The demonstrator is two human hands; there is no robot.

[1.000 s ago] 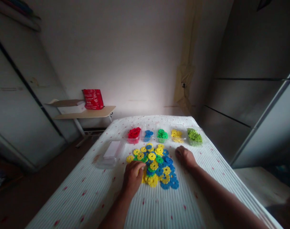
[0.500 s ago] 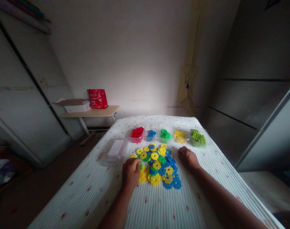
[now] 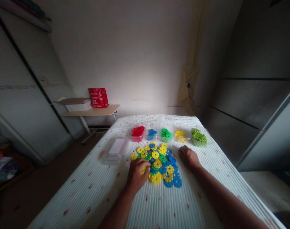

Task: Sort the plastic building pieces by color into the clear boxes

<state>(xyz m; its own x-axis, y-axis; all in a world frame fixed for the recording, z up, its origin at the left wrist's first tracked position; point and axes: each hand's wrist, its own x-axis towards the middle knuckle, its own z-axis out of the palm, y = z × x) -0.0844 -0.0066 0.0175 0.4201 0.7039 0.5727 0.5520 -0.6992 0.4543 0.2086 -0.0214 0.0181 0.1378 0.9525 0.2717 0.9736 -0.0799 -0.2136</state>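
A loose pile of flower-shaped plastic interlocking discs (image 3: 157, 163), yellow, blue and green, lies on the white ribbed bedspread (image 3: 159, 206). Over the pile's left side is my left hand (image 3: 138, 173), its fingers curled and thumb bent in. A bit of yellow disc (image 3: 143, 170) shows between thumb and fingers; whether it is gripped or lies behind them is unclear. My right hand (image 3: 189, 157) rests closed on the bedspread, just right of the pile and apart from it. Its fingertips are tucked under, so anything inside is hidden.
Behind the pile stands a row of clear tubs with red pieces (image 3: 138, 132), blue discs (image 3: 152, 133), green discs (image 3: 166, 133), yellow discs (image 3: 180, 135) and lime-green pieces (image 3: 198, 136). A clear container (image 3: 115, 151) with a white lid-like slab sits left. A side table (image 3: 104, 110) holds a red bag (image 3: 98, 98).
My left hand has moved right and inward over the yellow discs, uncovering a yellow disc at the pile's left edge. My right hand stays in place. The view has shifted slightly.
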